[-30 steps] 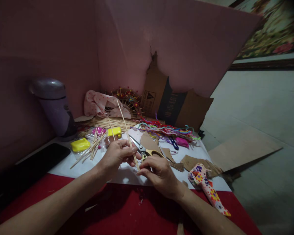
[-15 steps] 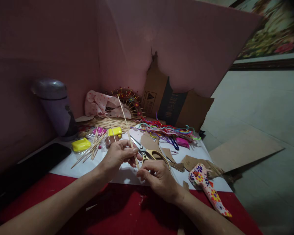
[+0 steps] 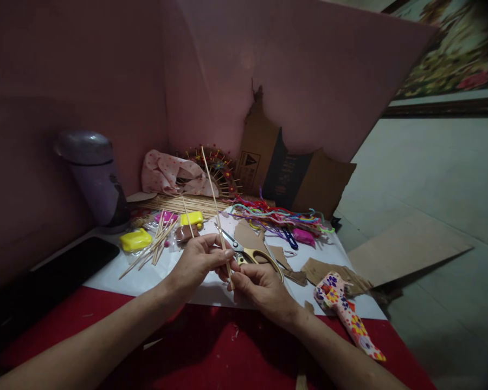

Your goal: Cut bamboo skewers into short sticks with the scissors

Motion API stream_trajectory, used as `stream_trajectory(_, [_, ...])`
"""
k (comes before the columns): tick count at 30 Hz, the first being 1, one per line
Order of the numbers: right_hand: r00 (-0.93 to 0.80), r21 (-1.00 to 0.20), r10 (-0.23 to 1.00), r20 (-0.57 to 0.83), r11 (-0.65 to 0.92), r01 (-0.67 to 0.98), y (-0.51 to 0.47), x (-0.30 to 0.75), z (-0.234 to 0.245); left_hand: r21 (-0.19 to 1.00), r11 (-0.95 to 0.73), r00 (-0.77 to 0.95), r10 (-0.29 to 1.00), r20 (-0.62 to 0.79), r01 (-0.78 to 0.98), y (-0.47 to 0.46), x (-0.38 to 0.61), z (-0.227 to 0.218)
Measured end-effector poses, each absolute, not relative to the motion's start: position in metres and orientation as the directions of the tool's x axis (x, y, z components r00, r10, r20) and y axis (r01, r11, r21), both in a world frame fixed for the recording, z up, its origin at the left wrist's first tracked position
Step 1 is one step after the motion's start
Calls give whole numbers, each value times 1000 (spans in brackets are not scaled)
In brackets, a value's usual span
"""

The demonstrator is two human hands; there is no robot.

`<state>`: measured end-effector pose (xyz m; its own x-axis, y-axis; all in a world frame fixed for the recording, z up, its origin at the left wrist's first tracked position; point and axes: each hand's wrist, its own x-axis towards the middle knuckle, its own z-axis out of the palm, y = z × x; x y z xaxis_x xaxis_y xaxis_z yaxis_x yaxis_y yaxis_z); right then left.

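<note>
My left hand (image 3: 197, 261) pinches a long thin bamboo skewer (image 3: 213, 196) that stands tilted up and to the left over the white sheet (image 3: 146, 277). My right hand (image 3: 260, 290) is closed on the skewer's lower end, just below the left fingers. Gold-handled scissors (image 3: 248, 252) lie on the sheet right behind both hands, blades pointing away to the left. A second short skewer (image 3: 186, 215) sticks up behind my left hand.
Loose skewers (image 3: 152, 246), yellow clay packs (image 3: 135, 239), coloured yarn (image 3: 280, 216), cardboard scraps (image 3: 329, 270) and a flowered glue gun (image 3: 345, 314) lie on the sheet. A purple flask (image 3: 93, 176) and a black phone (image 3: 69, 265) stand left. Cardboard box (image 3: 284, 173) behind.
The skewer has risen and turned more upright. My right hand slid left toward the left hand and closed round the skewer's lower end.
</note>
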<state>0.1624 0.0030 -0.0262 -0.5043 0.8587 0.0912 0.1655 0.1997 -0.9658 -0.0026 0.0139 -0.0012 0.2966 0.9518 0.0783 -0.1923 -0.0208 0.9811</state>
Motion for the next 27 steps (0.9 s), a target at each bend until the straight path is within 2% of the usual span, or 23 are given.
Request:
stream_trajectory(5, [-515, -987, 857, 35, 111, 118, 5, 162, -27, 976, -33, 288, 953, 97, -217, 14, -3, -3])
stream_trajectory(18, [-511, -987, 859, 16, 96, 130, 3, 162, -24, 974, -9, 275, 959, 73, -227, 15, -2, -4])
stream_trajectory(27, [-517, -972, 855, 33, 149, 184, 2, 162, -24, 975, -37, 108, 992, 62, -221, 20, -10, 5])
